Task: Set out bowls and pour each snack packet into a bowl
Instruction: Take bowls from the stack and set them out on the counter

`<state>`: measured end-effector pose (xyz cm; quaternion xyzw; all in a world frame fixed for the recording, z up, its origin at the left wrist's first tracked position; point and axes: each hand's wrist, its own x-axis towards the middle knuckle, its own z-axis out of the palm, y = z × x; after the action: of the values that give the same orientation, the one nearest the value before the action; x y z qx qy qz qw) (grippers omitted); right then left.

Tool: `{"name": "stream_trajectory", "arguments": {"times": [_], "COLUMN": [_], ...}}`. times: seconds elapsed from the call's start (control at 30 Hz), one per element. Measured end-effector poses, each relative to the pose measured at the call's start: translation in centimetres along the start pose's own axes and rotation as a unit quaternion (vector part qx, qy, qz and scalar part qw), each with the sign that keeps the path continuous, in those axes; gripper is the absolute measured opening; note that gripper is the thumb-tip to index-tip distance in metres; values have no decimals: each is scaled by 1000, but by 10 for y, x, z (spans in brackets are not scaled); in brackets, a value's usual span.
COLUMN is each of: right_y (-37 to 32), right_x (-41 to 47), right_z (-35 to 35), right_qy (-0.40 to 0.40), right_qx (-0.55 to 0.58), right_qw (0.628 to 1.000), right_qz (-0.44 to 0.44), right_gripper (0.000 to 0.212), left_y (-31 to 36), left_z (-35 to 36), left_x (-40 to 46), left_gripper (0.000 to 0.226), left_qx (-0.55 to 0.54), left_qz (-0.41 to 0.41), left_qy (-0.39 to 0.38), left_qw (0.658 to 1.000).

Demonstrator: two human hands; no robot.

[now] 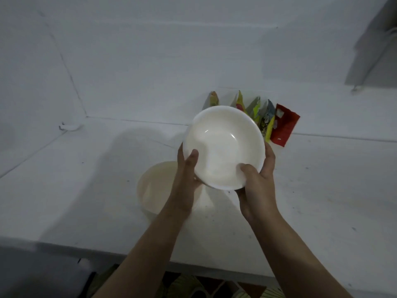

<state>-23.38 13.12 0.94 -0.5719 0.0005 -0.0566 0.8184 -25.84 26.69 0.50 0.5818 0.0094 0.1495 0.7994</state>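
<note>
Above one counter bowl (160,186), two hands hold another bowl (223,147).

Both hands, left hand (186,166) and right hand (257,177), hold a white bowl (223,145) above the counter (322,190).

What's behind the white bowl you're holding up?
Snack packets standing against the wall, partly hidden behind the white bowl; their full count cannot be seen.

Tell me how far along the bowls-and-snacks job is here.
Early. One bowl already sits on the counter. Both the left hand and the right hand hold a second, empty white bowl above it. The snack packets lean against the wall; none is poured yet.
</note>
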Motion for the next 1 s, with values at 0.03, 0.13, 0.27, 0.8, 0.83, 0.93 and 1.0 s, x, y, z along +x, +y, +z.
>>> {"name": "stream_trajectory", "arguments": {"times": [0.03,0.13,0.27,0.8,0.83,0.93,1.0], "right_y": [-2,-14,-28,-27,-24,-17,-13], "right_x": [4,22,57,170,174,182,187], "right_z": [-10,-47,-116,-367,-375,-388,-392], "right_qy": [-4,-12,17,308,321,358,373], "right_qx": [-11,-79,-265,-94,-78,-100,-96], "right_qw": [1000,997,964,938,934,917,914], "right_qz": [-3,-15,-30,127,133,141,131], "right_gripper": [74,67,64,51,54,62,67], "left_y": [-6,-27,-70,-189,-193,-200,-205], "left_z": [11,47,102,250,253,259,262], "left_x": [4,14,25,52,53,55,57], "left_gripper": [71,84,67,51,51,50,50], "left_qx": [-74,-147,-128,-35,-30,-34,-43], "left_qz": [-44,-133,-200,-283,-282,-278,-276], "left_qy": [-16,-8,37,121,124,136,143], "left_qw": [996,980,971,951,951,950,950]}}
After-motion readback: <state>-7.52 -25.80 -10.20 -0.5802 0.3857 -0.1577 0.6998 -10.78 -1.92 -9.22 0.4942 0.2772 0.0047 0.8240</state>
